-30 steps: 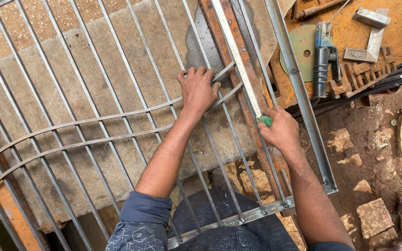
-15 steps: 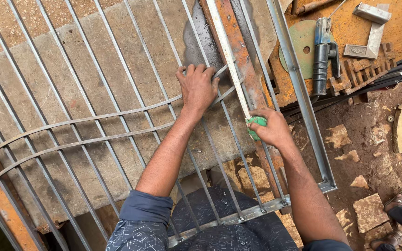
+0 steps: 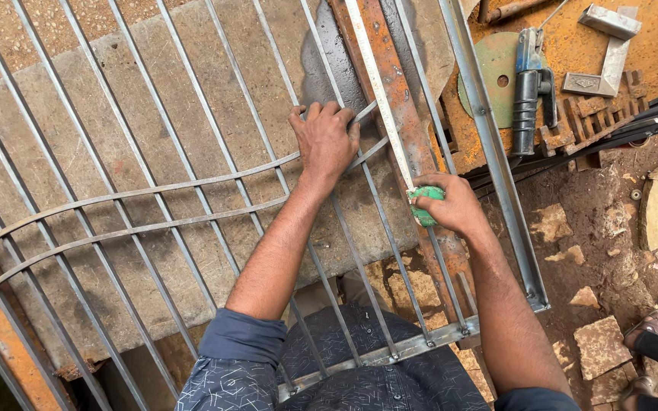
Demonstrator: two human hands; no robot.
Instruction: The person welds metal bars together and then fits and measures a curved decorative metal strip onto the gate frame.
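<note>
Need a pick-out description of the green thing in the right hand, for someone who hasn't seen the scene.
Start at the large grey metal bar grille lying flat over the concrete slab, and follow the white tape blade that runs down along the rusty orange steel beam. It ends in the small green tape measure case gripped in the right hand. It is the only green item among the grey bars.

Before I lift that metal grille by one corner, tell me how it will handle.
The metal grille is probably heavy: many long steel bars joined to a frame rail. It would likely stay fairly stiff, since curved cross strips tie the bars together, though the thin bars may flex. It seems unlikely to slide freely, resting on rough stone under the left hand.
</note>
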